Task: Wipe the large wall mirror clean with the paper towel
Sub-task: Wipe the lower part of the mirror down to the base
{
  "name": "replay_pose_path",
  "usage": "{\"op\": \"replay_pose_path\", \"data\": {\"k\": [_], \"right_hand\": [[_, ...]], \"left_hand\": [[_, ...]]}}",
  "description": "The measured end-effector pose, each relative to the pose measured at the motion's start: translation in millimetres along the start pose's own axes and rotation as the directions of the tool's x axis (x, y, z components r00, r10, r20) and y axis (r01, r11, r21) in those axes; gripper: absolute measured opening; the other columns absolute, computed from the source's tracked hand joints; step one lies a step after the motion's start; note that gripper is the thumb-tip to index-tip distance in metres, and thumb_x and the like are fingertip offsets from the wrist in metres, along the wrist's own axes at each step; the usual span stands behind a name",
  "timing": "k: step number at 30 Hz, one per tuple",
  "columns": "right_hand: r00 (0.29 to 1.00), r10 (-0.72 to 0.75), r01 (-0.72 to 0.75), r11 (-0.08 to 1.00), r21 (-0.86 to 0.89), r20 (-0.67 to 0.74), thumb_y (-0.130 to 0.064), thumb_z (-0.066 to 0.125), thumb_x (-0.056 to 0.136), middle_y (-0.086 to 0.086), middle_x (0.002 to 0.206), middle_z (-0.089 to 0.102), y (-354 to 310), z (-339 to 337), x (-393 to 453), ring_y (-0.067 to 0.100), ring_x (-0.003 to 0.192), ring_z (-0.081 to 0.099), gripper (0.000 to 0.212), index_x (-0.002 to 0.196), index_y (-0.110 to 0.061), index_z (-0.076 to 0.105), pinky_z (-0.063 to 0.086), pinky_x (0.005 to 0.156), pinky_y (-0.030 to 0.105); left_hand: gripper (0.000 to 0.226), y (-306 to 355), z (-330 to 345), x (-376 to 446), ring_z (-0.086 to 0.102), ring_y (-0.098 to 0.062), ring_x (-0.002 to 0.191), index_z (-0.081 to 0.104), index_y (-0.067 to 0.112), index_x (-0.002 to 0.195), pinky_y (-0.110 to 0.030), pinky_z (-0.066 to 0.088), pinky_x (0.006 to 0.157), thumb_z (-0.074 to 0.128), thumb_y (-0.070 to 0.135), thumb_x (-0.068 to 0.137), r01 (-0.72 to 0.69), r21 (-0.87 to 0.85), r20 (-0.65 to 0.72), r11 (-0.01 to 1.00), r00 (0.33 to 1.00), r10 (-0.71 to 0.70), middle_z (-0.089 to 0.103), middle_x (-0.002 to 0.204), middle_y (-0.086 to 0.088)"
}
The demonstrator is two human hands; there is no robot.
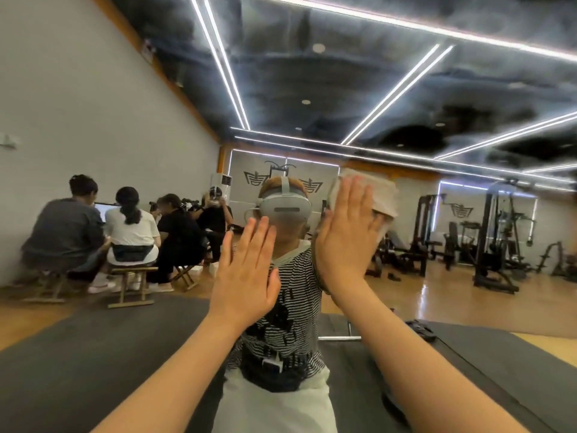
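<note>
Against the wall mirror (406, 260), at head height of our reflection, we press the paper towel (379, 195) flat under the right hand (346, 232), fingers straight and close together. Left of the towel, the left hand (246, 273) lies flat on the glass, fingers straight, holding nothing. Wiping looks underway; we cannot tell which areas are clean, so most glass likely remains.
</note>
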State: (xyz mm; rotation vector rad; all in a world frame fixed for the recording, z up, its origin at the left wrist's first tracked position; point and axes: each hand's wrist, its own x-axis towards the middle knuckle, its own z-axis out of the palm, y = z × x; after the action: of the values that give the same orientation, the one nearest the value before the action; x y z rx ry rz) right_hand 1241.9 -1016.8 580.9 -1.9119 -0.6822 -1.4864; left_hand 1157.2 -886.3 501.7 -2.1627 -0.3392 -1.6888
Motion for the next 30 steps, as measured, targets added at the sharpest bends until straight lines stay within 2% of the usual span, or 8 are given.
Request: {"op": "replay_pose_path", "data": {"k": [3, 7, 10, 16, 20, 23, 26, 30], "right_hand": [[0.999, -0.039, 0.041, 0.998, 0.042, -0.038, -0.032, 0.023, 0.097, 0.011, 0.159, 0.025, -27, 11, -3, 0.029, 0.146, 0.021, 0.059, 0.153, -0.012, 0.024, -0.003, 0.113, 0.05], [0.99, -0.131, 0.132, 0.991, 0.026, -0.047, -0.034, 0.026, 0.099, 0.01, 0.159, 0.022, -14, 14, -7, 0.025, 0.147, 0.016, 0.058, 0.153, -0.012, 0.022, 0.01, 0.114, 0.056], [0.985, -0.161, 0.162, 0.987, 0.009, -0.061, -0.034, 0.028, 0.099, 0.01, 0.159, 0.023, -12, 15, -9, 0.024, 0.146, 0.014, 0.058, 0.152, -0.011, 0.025, -0.001, 0.116, 0.047], [0.976, -0.167, 0.171, 0.985, 0.022, -0.14, -0.032, 0.028, 0.099, 0.012, 0.157, 0.028, -13, 15, -8, 0.023, 0.145, 0.018, 0.057, 0.151, -0.008, 0.031, -0.004, 0.117, 0.04], [0.973, -0.188, 0.191, 0.981, 0.014, -0.138, -0.027, 0.033, 0.094, 0.013, 0.157, 0.028, -9, 12, -12, 0.025, 0.145, 0.018, 0.06, 0.15, -0.007, 0.03, -0.013, 0.117, 0.038], [0.964, -0.231, 0.23, 0.973, -0.022, -0.13, -0.024, 0.038, 0.089, 0.013, 0.155, 0.032, -5, 10, -14, 0.026, 0.144, 0.021, 0.063, 0.149, -0.008, 0.029, -0.009, 0.117, 0.041], [0.947, -0.305, 0.303, 0.952, -0.033, -0.102, -0.024, 0.039, 0.088, 0.015, 0.152, 0.037, 4, 6, -16, 0.027, 0.141, 0.024, 0.062, 0.147, -0.008, 0.028, -0.009, 0.118, 0.039], [0.942, -0.33, 0.331, 0.943, 0.017, -0.064, -0.025, 0.037, 0.09, 0.014, 0.154, 0.033, 10, 5, -18, 0.027, 0.143, 0.022, 0.063, 0.15, -0.009, 0.025, 0.011, 0.114, 0.047]], "left_hand": [[0.068, -1, 0, 0, 0.001, -0.021, 0.15, 0.02, 0.006, 0.15, -0.048, 0.005, 0.119, 0.034, 0.035, 0.09, -0.006, -0.005, 0.009, 1.0, 1.0, 0.006, 0.018, 0.159, -0.012], [0.067, -2, 1, -1, 0.013, -0.025, 0.148, 0.021, 0.006, 0.15, -0.049, 0.009, 0.119, 0.035, 0.035, 0.091, -0.014, -0.029, 0.001, 0.999, 1.0, 0.014, 0.02, 0.159, -0.013], [0.067, -1, 1, -1, 0.012, -0.025, 0.148, 0.02, 0.007, 0.15, -0.047, 0.006, 0.119, 0.035, 0.035, 0.091, -0.016, -0.044, -0.016, 0.999, 1.0, 0.016, 0.019, 0.158, -0.012], [0.067, -1, -1, 1, 0.013, -0.026, 0.147, 0.02, 0.007, 0.15, -0.045, 0.001, 0.119, 0.036, 0.033, 0.091, -0.025, -0.04, -0.036, 0.999, 0.999, 0.023, 0.016, 0.159, -0.011], [0.068, 1, -2, 1, 0.001, -0.022, 0.15, 0.016, 0.007, 0.151, -0.045, 0.0, 0.121, 0.037, 0.033, 0.092, -0.024, -0.042, -0.007, 0.999, 1.0, 0.023, 0.014, 0.159, -0.011], [0.068, 1, -4, 1, -0.001, -0.022, 0.15, 0.018, 0.006, 0.15, -0.044, -0.002, 0.121, 0.038, 0.032, 0.091, -0.021, -0.043, 0.01, 0.999, 1.0, 0.021, 0.016, 0.158, -0.013], [0.067, 3, -9, 2, 0.012, -0.028, 0.148, 0.02, 0.005, 0.149, -0.045, 0.0, 0.121, 0.039, 0.032, 0.091, -0.018, -0.043, 0.036, 0.999, 0.999, 0.02, 0.017, 0.157, -0.014], [0.067, 0, -14, 3, 0.015, -0.03, 0.146, 0.022, 0.004, 0.149, -0.048, 0.004, 0.119, 0.039, 0.033, 0.09, -0.036, -0.029, 0.097, 0.999, 0.995, 0.038, 0.018, 0.157, -0.015]]}}
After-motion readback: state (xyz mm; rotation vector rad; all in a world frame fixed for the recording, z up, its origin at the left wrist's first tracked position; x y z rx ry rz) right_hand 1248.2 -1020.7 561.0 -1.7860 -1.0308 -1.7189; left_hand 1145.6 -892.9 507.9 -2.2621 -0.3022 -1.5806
